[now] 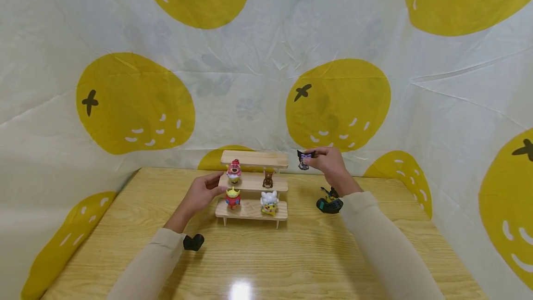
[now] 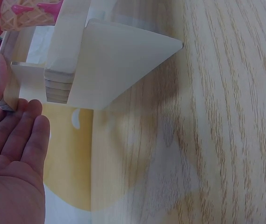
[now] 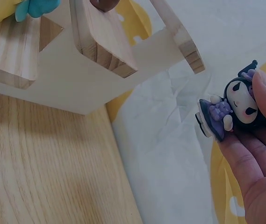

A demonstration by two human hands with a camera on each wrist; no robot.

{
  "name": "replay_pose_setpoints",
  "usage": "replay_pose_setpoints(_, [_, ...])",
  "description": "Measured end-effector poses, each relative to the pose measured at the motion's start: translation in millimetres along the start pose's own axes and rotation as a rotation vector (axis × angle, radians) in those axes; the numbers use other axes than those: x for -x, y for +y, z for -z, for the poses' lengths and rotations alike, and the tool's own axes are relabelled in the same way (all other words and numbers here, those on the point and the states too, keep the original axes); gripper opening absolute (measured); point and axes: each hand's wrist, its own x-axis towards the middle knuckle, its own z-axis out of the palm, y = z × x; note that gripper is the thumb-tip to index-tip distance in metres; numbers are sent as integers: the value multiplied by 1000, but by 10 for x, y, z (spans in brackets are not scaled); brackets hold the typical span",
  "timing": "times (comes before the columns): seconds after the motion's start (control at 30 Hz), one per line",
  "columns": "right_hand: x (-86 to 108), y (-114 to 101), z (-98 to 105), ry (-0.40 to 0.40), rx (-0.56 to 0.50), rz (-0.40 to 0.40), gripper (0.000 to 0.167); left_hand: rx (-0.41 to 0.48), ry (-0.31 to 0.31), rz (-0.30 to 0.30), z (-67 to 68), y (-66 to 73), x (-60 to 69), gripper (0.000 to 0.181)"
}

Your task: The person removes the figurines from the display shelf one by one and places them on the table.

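A small three-tier wooden display shelf (image 1: 250,208) stands on the table. My left hand (image 1: 201,193) is at its left end, thumb and fingers about the end of a board (image 2: 12,91). My right hand (image 1: 331,163) pinches a black, white and purple figurine (image 3: 239,102) by its head, in the air right of the top tier. On the middle tier are a pink bear figurine (image 1: 234,172) at left and a brown figurine (image 1: 268,179) at right. The bottom tier bears a green-headed figurine in red (image 1: 233,198) and a white-and-yellow figurine (image 1: 269,203).
By my right forearm a black clog-shaped thing (image 1: 330,205) lies on the wooden table (image 1: 266,263), with a yellow and black item (image 1: 331,193) partly hidden behind it. A dark object (image 1: 193,242) shows beside the left wrist. A fruit-printed cloth (image 1: 250,105) hangs behind.
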Motion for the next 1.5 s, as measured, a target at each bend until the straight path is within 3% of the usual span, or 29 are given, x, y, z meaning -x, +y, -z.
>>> replay_pose_setpoints(1.5, [64, 259, 23, -4, -51, -12, 34, 0, -9, 3, 4, 5, -5, 63])
